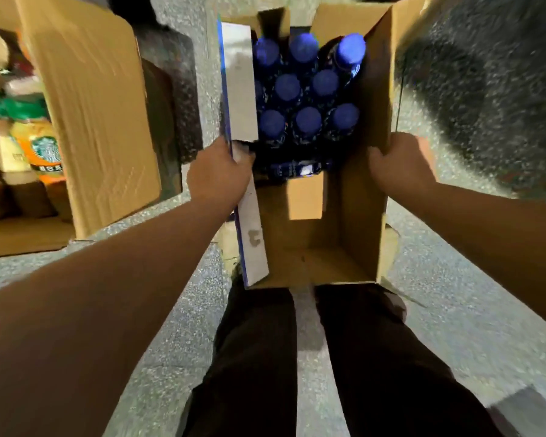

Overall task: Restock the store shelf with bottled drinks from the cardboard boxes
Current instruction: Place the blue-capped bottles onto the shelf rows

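We judge the restocking to be partly done. The cardboard box [322,257] in the middle of the frame shows bare bottom across its lower half, while its upper half is packed with blue-capped bottles [308,121] standing upright in close rows, nine caps or so that we can count. Those are yet to go out, and no shelf is in view, so we cannot say how full it is.

Our left hand [221,175] has its fingers curled round the box's left side, where the pale flap [240,80] stands up. Our right hand [397,162] is curled over the top edge of the right wall. Both grip cardboard and neither holds a bottle, so to us this reads as handling the box itself (shifting or lifting it, we guess) rather than picking stock.

Below the bottle rows something dark with a blue label lies across the box; it is too blurred for us to name.

At the upper left of the frame a second cardboard box [92,105] stands open on the speckled floor [171,310]. Along the left edge are other drinks, among them an orange-labelled bottle [41,149], blurred, and we cannot tell what holds them.
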